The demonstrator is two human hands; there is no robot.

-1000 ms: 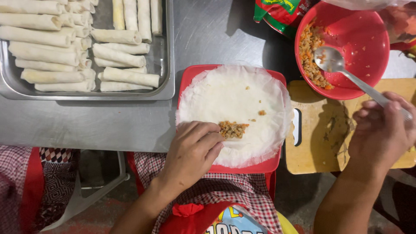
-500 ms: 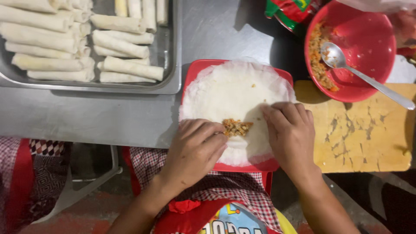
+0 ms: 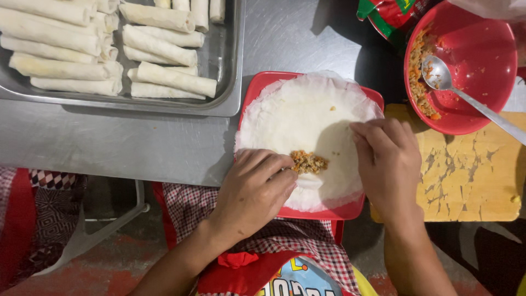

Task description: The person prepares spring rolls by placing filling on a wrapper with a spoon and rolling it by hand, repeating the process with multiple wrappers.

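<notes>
- Two bare hands rest palm-down on a round, thin white wrapper point(image 3: 307, 118) that lies spread over a red square plate point(image 3: 262, 82) at the near edge of the bench point(image 3: 137, 148).
- Left hand point(image 3: 255, 189): comes in from below, wrist bent, knuckles up; its fingers point(image 3: 276, 164) are curled loosely and press on the wrapper's near edge, the tips touching a small heap of filling point(image 3: 308, 162).
- Right hand point(image 3: 389, 161): also comes from below, forearm nearly upright in the view; its fingers point left and lie bent on the wrapper's right side, just beside the filling. Whether they pinch the sheet or only press on it cannot be told.
- Neither hand closes around anything; both lie on the wrapper.
- Wrapper: soft, slightly translucent, its rim ragged and wavy, overhanging the plate in places.
- Filling: crumbly, brown with orange flecks, low on the wrapper between the two hands.
- Red round plastic bowl point(image 3: 482, 60), upper right: smooth and glossy, more of the same filling along its left wall, with a shiny metal spoon point(image 3: 438, 77) lying in it, handle running out to the right.
- Wooden board point(image 3: 471, 181) under the bowl: yellowish, its surface cracked and flaking.
- Metal tray point(image 3: 233, 71), upper left: shallow, dull steel, packed with pale, smooth rolled cylinders point(image 3: 175, 79) lying in rows.
- Bench: grey brushed metal, scuffed.
</notes>
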